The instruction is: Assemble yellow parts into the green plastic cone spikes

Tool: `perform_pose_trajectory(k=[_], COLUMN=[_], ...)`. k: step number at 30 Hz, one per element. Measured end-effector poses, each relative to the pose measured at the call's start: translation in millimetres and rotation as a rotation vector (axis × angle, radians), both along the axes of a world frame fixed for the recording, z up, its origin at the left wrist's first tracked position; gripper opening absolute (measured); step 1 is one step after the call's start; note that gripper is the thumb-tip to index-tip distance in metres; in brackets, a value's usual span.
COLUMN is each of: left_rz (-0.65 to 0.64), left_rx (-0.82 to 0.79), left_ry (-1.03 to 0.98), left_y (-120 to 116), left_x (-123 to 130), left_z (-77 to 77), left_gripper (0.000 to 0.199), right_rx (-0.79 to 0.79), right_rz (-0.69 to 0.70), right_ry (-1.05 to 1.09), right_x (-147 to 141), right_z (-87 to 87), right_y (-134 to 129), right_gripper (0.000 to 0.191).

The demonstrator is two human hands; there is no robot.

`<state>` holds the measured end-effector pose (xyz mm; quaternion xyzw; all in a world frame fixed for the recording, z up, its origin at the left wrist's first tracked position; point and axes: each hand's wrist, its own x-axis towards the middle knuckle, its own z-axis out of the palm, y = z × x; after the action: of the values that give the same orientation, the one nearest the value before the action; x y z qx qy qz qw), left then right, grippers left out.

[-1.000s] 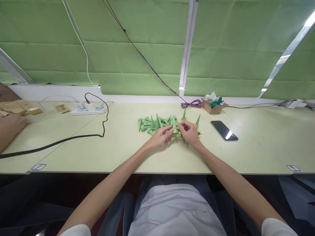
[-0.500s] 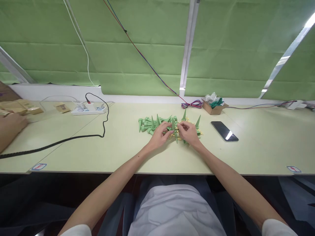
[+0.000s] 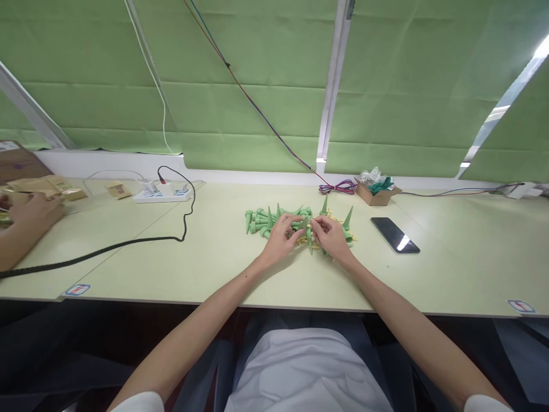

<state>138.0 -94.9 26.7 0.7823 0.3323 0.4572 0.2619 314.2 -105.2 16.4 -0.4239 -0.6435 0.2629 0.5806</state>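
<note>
Left hand [image 3: 279, 238] has arched around green spike [image 3: 305, 224].

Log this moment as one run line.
left hand: holding green spike | right hand: fingertips beside it, grip unclear | green pieces: clustered around hands | phone: right | power strip: left

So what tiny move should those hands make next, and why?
Probably ease the right hand slightly toward the left hand, with the left held steady. The left fingers seem to hold a green spike, and the right fingertips are pinched close beside it. Whatever they pinch is too small to make out, so this is only a judgement.
</note>
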Motion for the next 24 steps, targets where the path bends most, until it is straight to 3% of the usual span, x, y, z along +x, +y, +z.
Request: perform_pose_trajectory(k=[5,9,13,19,24], left_rz=[0.013,-0.098,-0.151,-0.165,-0.146], left_rx=[-0.191,-0.431,-0.567,-0.547,-0.383], left_ry=[-0.109,-0.080,-0.092,-0.075,-0.001], left_y=[-0.7,2.9,5.0,4.0,-1.5], left_x=[-0.4,-0.1,0.9,-2.0,-4.0], left_z=[3.7,4.1,3.4,2.3,3.7], left_gripper=[0.035,0.057,0.064,0.056,0.043], right_rx=[0.041,0.074,0.091,0.084,0.073], right_rz=[-0.052,-0.061,-0.018,0.030,0.039], right_ry=[0.051,0.041,-0.014,-0.040,-0.035], right_x=[2.2,1.9,0.3,-0.5,1.3], right_z=[-2.4,-1.6,-0.6,0.5,-1.2], right_y=[2.3,0.8,-2.9,-5.3,-3.0], right_gripper=[0.032,0.031,0.029,0.028,0.026])
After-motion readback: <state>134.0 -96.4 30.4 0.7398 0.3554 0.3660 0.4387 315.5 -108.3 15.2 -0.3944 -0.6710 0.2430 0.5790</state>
